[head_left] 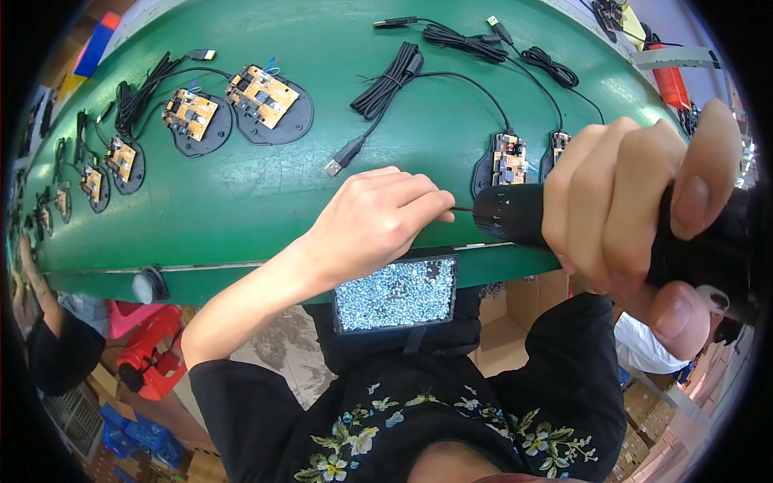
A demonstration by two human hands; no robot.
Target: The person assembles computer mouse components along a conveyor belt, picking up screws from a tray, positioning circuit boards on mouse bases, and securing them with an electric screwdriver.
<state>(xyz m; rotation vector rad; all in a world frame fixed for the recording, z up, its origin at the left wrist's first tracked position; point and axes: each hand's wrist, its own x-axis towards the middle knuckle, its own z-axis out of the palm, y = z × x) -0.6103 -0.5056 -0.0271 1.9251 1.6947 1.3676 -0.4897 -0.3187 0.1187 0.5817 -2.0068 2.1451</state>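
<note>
My right hand [624,193] is wrapped round a black electric screwdriver [509,213], held level above the table's near edge. Its thin bit [463,210] points left and meets the pinched fingertips of my left hand [382,208]. Whether a screw sits between those fingers is hidden. Below my left hand, at my lap, rests a black-rimmed tray [338,328] full of small silvery screws [390,296]. Just beyond the screwdriver lies a black mouse base with a circuit board [509,159], its cable running away from me. A second mouse base [560,143] is partly covered by my right hand.
Several more mouse bases with boards [270,101] stand in a row along the green table [322,48] to the left. Bundled black USB cables [394,80] lie beyond them and ahead. A cardboard box [515,322] is under the table edge. Another person's arm [48,298] shows at far left.
</note>
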